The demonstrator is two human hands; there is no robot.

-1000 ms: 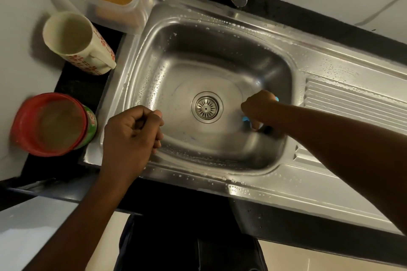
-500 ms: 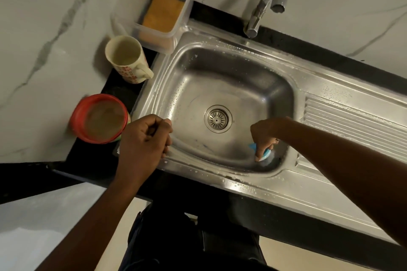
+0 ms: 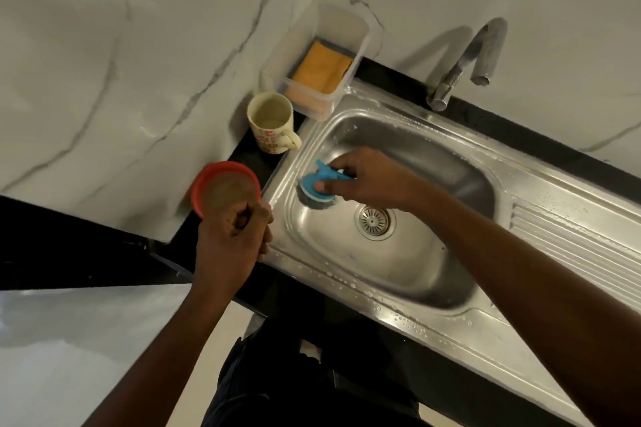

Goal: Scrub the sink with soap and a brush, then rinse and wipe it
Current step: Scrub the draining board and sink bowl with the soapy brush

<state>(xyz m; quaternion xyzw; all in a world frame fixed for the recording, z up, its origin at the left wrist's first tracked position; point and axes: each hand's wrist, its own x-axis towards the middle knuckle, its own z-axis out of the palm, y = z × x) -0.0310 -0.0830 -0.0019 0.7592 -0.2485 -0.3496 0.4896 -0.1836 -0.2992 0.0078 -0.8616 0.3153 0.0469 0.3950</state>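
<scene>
— So where is the brush (image 3: 316, 188)?
— Down in the sink (image 3: 409, 267), pressed on the basin wall at about nine o'clock from the drain (image 3: 374, 220). It has a blue top and dark bristles beneath.
— Who holds it?
— The right hand (image 3: 367, 180) grips it, thumb on the blue top and fingers curled over the handle.
— And the other of the two hands?
— The left hand (image 3: 233, 236) is curled into a fist over the sink's rim at eight o'clock; whether it holds anything, I cannot tell.
— What lies around?
— Droplets and suds dot the rim. On the black tabletop (image 3: 242, 156), a red-rimmed container (image 3: 225, 189) at nine o'clock, a flowered mug (image 3: 272, 122) at ten, a clear box (image 3: 321, 62) with an orange sponge (image 3: 322, 68) at eleven. The faucet (image 3: 464, 62) stands at one o'clock.
</scene>
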